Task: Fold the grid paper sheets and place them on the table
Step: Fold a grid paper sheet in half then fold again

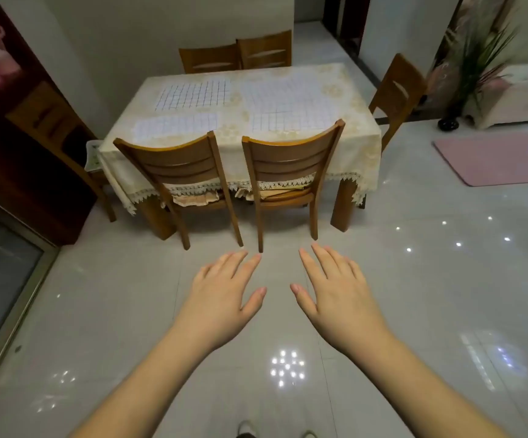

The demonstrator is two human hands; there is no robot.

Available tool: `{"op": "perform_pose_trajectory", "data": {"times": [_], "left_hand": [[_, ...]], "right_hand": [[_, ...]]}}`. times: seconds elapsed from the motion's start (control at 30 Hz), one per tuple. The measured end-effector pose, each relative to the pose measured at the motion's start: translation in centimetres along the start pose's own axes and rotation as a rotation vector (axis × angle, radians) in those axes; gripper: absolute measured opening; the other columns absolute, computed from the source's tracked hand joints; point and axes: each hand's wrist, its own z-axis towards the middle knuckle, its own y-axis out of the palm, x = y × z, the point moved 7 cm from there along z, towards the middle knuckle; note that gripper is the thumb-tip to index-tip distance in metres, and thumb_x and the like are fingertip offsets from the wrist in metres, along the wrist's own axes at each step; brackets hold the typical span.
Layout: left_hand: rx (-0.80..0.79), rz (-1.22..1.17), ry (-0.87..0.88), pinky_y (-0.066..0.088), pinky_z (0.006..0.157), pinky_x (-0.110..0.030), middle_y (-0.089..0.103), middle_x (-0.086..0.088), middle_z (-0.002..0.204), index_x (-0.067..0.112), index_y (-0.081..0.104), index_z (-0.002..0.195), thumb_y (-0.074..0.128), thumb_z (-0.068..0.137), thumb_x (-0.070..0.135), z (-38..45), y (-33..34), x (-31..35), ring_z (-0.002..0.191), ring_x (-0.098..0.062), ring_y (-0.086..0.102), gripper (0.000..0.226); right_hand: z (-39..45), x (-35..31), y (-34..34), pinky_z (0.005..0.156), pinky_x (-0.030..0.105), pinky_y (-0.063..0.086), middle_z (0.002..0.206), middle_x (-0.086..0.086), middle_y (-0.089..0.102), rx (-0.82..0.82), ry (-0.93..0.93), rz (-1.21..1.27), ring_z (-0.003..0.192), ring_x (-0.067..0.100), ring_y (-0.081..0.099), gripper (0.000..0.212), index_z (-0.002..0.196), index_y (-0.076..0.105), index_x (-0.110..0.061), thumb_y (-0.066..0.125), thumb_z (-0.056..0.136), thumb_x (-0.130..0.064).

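Note:
A table (pixel 360 128) under a cream lace-edged cloth stands ahead of me. Three white grid paper sheets lie flat on it: one at the far left (pixel 193 95), a smaller one at the near left (pixel 175 125), and a large one on the right (pixel 291 104). My left hand (pixel 221 298) and my right hand (pixel 338 295) are held out flat, palms down, over the floor well short of the table. Both have straight, spread fingers and hold nothing.
Two wooden chairs (pixel 180 172) (pixel 291 159) stand pushed in at the table's near side, between me and the sheets. More chairs stand behind and at the right end (pixel 395 93). A dark cabinet (pixel 19 153) is at left, a pink mat (pixel 503 158) on the glossy tiled floor at right.

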Motion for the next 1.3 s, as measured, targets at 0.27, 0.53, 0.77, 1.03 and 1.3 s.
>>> {"op": "perform_pose_trajectory", "data": {"times": [0.27,0.53,0.77,1.03,1.3], "left_hand": [[0.024,0.0,-0.093,0.002,0.122,-0.042,0.005,0.006,0.164,0.035,0.007,0.154,0.007,0.096,0.06,6.6,1.3,-1.6,0.15,-0.016,-0.002,0.063],[0.031,0.001,-0.073,0.018,0.119,-0.038,0.016,0.006,0.162,0.033,0.003,0.154,-0.016,0.08,0.067,13.3,1.2,-8.3,0.149,-0.015,0.012,0.084],[0.011,-0.079,-0.055,0.023,0.118,-0.035,0.021,0.008,0.16,0.033,0.007,0.154,0.004,0.09,0.061,22.1,-0.5,-10.5,0.147,-0.013,0.018,0.07],[0.006,-0.097,0.058,0.026,0.113,-0.035,0.027,0.009,0.157,0.033,0.008,0.154,0.015,0.1,0.056,35.9,0.1,-6.4,0.144,-0.011,0.022,0.06],[0.008,-0.059,0.011,0.03,0.11,-0.036,0.034,0.007,0.154,0.029,0.024,0.153,-0.009,0.08,0.062,47.3,-2.5,-5.1,0.143,-0.012,0.027,0.086]], "right_hand": [[7.6,0.9,1.2,0.12,0.036,0.01,0.163,-0.002,0.012,-0.039,-0.005,0.035,0.149,0.019,0.011,0.083,0.155,0.007,-0.03,-0.007,0.081,-0.063],[17.7,-0.1,2.1,0.119,0.034,0.008,0.162,-0.002,0.017,-0.073,-0.003,0.021,0.149,0.018,0.014,0.083,0.155,0.016,-0.028,-0.004,0.082,-0.062],[24.7,1.5,1.8,0.119,0.034,0.009,0.161,-0.002,0.021,-0.102,0.055,0.032,0.148,0.017,0.017,0.063,0.154,0.02,-0.027,0.015,0.098,-0.055],[33.4,8.1,1.9,0.118,0.035,0.016,0.158,0.0,0.029,-0.118,0.113,0.051,0.145,0.018,0.025,0.079,0.152,0.028,-0.025,0.0,0.086,-0.058],[44.0,16.7,0.3,0.111,0.039,0.032,0.149,0.003,0.045,-0.097,0.117,0.086,0.137,0.021,0.042,0.069,0.145,0.043,-0.021,0.016,0.09,-0.052]]}}
